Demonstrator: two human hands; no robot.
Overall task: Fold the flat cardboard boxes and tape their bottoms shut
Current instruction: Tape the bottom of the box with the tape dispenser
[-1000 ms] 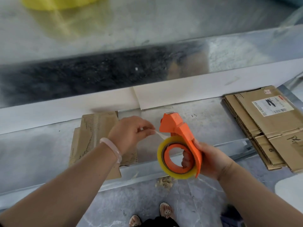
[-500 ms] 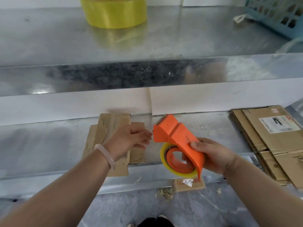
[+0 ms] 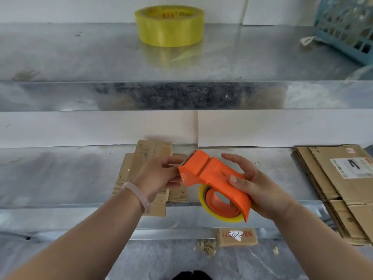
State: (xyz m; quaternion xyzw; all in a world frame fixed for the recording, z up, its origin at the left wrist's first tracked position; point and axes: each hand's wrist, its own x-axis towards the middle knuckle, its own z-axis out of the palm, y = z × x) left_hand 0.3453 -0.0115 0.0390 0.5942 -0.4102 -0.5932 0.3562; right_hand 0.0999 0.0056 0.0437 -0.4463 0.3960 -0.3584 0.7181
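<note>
Gripping the orange tape dispenser [image 3: 212, 176] by its handle, the right hand [image 3: 260, 190] presses its thumb on top and tucks its lower fingers under, into the roll's core; the index finger is lifted free above. The dispenser's long axis runs from the tape roll [image 3: 226, 218] at lower right up to the blade end at upper left, so its nose points straight at the left hand [image 3: 161, 174]. That hand is curled at the nose and seems to pinch the loose tape end [image 3: 182, 177] there. The clear film is hard to make out, so take that as a judgement.

Both hands are above the front part of the metal table [image 3: 60, 174]. Just beyond and beneath the left hand lies 1 small pile of flattened cardboard [image 3: 153, 152], its long side running away from the person. The bigger stack of flat boxes [image 3: 343, 190] lies well apart to the right, nearer the right hand. No box in view stands folded, so the tape is probably only being readied. With the right hand full, the left hand is the one placed to reach cardboard, and the small pile is nearest it. A spare yellow roll [image 3: 169, 25] sits on the upper shelf [image 3: 80, 57], far from both hands.
</note>
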